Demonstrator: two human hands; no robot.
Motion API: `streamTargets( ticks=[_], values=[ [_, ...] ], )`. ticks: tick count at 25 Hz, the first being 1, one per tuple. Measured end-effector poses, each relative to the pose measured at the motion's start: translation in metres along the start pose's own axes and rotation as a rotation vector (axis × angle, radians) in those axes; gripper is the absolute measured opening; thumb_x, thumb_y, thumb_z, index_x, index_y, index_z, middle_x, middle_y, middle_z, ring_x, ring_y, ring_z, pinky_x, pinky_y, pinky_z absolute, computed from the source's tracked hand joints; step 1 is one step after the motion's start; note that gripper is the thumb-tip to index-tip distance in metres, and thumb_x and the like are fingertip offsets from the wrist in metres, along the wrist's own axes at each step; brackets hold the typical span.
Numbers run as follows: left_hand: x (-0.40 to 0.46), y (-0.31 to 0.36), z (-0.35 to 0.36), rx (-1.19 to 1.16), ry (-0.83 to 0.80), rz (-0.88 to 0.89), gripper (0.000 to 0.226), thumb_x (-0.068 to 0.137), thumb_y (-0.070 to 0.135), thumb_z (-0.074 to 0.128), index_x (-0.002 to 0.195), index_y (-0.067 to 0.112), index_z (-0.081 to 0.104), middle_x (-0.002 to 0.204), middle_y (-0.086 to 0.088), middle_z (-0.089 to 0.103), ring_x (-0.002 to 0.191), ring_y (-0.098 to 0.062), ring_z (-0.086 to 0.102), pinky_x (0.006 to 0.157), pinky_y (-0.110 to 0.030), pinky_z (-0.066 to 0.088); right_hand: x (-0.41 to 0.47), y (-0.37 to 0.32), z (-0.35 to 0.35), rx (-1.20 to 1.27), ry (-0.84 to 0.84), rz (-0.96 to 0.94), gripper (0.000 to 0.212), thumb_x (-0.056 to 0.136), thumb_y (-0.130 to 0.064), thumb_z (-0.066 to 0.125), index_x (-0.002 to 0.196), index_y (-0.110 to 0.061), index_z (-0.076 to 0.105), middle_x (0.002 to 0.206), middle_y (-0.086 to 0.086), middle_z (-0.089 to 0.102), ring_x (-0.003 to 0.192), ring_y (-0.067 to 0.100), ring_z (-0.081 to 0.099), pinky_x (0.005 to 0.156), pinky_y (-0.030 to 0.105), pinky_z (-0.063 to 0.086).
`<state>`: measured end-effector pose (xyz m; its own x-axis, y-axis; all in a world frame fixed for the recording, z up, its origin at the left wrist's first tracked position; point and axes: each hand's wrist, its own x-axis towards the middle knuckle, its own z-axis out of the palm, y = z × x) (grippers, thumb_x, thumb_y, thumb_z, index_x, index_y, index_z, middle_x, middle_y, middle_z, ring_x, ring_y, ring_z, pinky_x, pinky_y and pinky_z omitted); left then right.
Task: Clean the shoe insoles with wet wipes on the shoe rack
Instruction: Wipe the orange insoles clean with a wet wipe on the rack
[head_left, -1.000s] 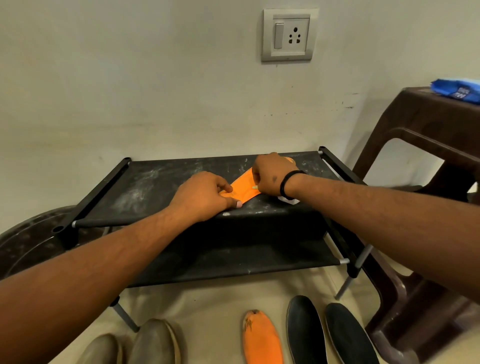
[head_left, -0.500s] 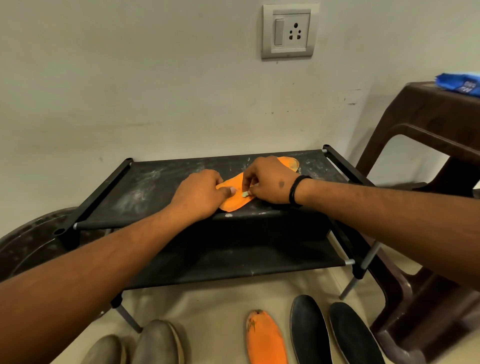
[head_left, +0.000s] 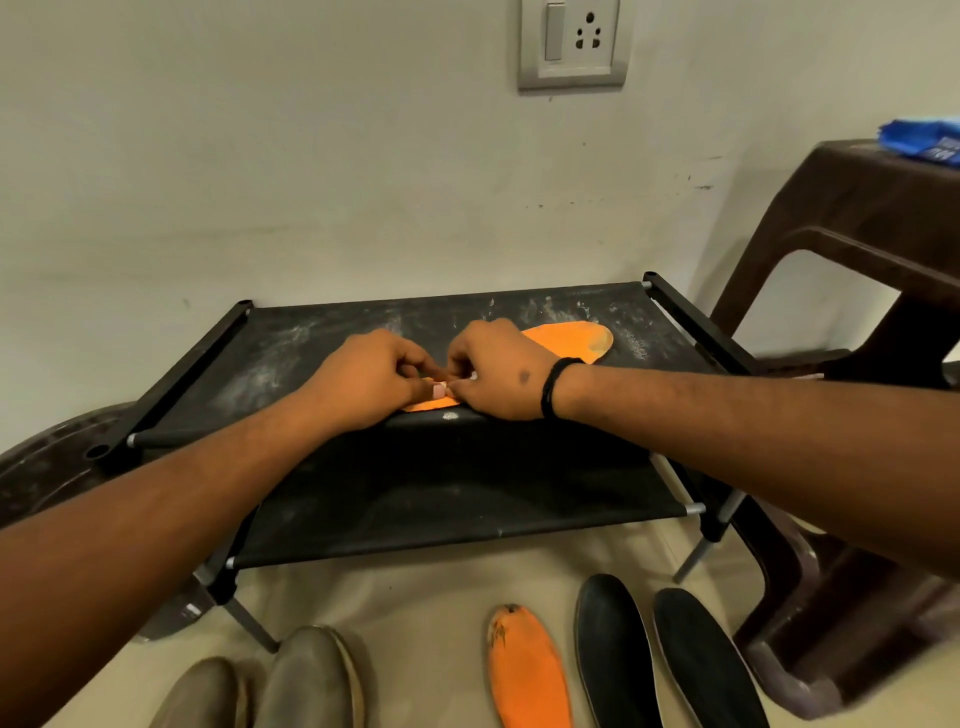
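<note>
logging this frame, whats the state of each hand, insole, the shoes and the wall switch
left hand: fingers curled, pressing the insole's near end
right hand: fingers curled on the same end
orange insole on rack: flat on the top shelf
orange insole on floor: lying flat, dark-smudged tip
black insoles: flat, side by side
shoes: upright, side by side
wall switch: position unclear

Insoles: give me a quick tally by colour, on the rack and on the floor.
Orange: 2, one on the shoe rack under both hands, one on the floor.
Black: 2, both on the floor.
Total: 4 insoles.
</note>
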<state>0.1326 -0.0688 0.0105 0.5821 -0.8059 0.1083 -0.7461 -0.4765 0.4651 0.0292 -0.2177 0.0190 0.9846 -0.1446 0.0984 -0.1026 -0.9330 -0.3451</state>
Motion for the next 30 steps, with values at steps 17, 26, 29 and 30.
streamTargets(
  ticks=[17,26,29,30],
  values=[
    [0.005,-0.002,0.003,0.021,-0.029,-0.002,0.016,0.088,0.037,0.072,0.101,0.03,0.079,0.107,0.014,0.074,0.09,-0.004,0.066,0.087,-0.038,0.057,0.017,0.028,-0.02,-0.203,-0.026,0.123,0.011,0.088,-0.015,0.061,0.084,-0.013,0.07,0.087,0.004,0.07,0.081,0.022,0.064,0.075,0.037,0.056],
    [0.007,-0.005,0.003,0.103,-0.046,-0.031,0.027,0.086,0.043,0.073,0.078,0.018,0.079,0.079,0.004,0.075,0.069,-0.019,0.069,0.067,-0.046,0.058,0.02,-0.003,-0.005,-0.033,-0.086,0.034,0.013,0.086,-0.01,0.062,0.074,-0.012,0.069,0.078,0.002,0.068,0.075,0.018,0.064,0.073,0.034,0.055],
    [0.006,0.0,0.002,0.072,-0.051,-0.027,0.027,0.088,0.039,0.072,0.077,0.015,0.079,0.09,0.005,0.077,0.071,-0.018,0.069,0.067,-0.044,0.059,0.022,0.007,-0.013,-0.172,-0.055,0.086,0.01,0.089,-0.011,0.058,0.084,-0.006,0.065,0.083,0.004,0.067,0.077,0.022,0.062,0.073,0.038,0.055],
    [0.006,0.001,0.003,0.067,-0.05,-0.027,0.026,0.088,0.038,0.073,0.079,0.014,0.079,0.097,0.008,0.076,0.074,-0.015,0.07,0.07,-0.044,0.06,0.022,0.013,-0.014,-0.279,-0.021,0.124,0.006,0.091,-0.011,0.056,0.085,-0.009,0.058,0.08,0.003,0.06,0.075,0.023,0.057,0.07,0.037,0.052]
  ],
)
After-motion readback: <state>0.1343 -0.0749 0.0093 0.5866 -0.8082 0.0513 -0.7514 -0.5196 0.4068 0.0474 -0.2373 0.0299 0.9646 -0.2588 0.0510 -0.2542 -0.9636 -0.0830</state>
